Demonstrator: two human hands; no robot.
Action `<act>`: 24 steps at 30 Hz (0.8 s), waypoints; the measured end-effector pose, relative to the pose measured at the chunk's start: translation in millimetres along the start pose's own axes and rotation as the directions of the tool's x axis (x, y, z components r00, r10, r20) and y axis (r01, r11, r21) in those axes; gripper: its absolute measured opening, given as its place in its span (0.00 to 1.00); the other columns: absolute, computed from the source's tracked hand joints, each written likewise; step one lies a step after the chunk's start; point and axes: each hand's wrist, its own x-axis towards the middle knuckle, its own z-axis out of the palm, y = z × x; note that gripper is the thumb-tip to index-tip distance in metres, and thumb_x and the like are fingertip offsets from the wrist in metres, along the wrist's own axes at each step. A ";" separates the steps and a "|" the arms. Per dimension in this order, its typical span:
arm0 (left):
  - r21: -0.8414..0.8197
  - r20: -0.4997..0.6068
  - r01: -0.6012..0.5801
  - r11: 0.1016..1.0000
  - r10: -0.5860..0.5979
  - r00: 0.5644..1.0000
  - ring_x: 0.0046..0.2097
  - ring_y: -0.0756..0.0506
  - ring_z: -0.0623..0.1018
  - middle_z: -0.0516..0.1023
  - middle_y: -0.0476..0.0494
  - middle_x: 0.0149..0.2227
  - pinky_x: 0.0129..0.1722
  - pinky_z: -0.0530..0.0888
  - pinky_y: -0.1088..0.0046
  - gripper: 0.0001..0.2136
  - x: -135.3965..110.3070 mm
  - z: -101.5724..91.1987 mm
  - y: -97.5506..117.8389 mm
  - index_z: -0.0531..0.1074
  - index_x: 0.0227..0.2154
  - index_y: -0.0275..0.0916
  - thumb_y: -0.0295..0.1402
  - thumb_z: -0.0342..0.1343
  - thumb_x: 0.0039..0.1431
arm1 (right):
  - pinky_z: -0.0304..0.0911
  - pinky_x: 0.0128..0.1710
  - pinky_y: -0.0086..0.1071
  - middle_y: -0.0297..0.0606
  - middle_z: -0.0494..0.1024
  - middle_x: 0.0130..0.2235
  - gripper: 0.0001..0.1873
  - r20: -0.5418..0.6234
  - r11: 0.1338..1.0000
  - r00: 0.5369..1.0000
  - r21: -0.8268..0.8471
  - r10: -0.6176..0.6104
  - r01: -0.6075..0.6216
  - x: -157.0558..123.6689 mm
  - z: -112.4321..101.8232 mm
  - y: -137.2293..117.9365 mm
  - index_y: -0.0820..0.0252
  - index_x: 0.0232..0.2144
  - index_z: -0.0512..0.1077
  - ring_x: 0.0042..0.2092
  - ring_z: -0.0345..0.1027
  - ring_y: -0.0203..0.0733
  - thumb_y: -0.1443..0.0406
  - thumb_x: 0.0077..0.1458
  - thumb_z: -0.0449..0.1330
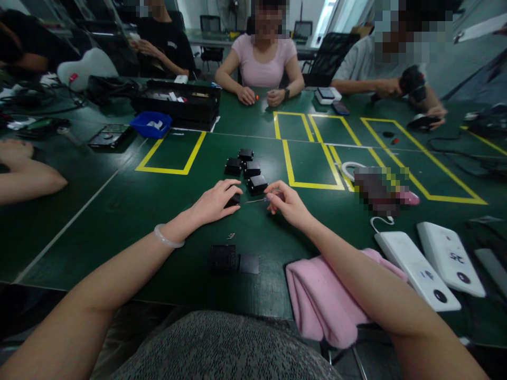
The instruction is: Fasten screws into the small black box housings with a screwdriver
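My left hand is closed around a small black box that rests on the green table. Between the fingers of my right hand is a thin screwdriver, its shaft pointing left toward that box. Whether the tip touches the box I cannot tell. Several similar black boxes lie in a cluster just beyond my hands. Closer to me are a few small screws, an opened black case and a flat dark plate beside it.
A pink cloth lies under my right forearm, near two white power banks. Yellow tape rectangles mark the green table. A blue tray and a black bin stand at the back left. Several people sit around.
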 end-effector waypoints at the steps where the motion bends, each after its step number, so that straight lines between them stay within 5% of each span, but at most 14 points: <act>1: 0.000 0.001 0.000 1.000 0.000 1.000 0.64 0.32 0.72 0.67 0.33 0.66 0.56 0.79 0.48 0.16 0.0 -0.3 0.3 0.68 0.55 0.40 0.34 0.60 0.66 | 0.65 0.28 0.31 0.23 0.68 0.23 0.18 -0.005 1.000 1.000 0.008 -0.007 0.007 0.1 0.0 0.0 0.56 0.40 0.66 0.22 0.65 0.33 0.51 0.60 0.64; 24: -0.017 -0.023 -0.018 1.000 0.017 1.000 0.63 0.33 0.72 0.68 0.35 0.66 0.56 0.79 0.51 0.16 -0.3 3.5 -4.0 0.69 0.55 0.41 0.35 0.60 0.66 | 0.64 0.27 0.30 0.23 0.68 0.22 0.17 0.025 1.000 1.000 -0.002 -0.018 0.018 1.4 -2.0 3.4 0.57 0.39 0.67 0.21 0.65 0.32 0.50 0.62 0.63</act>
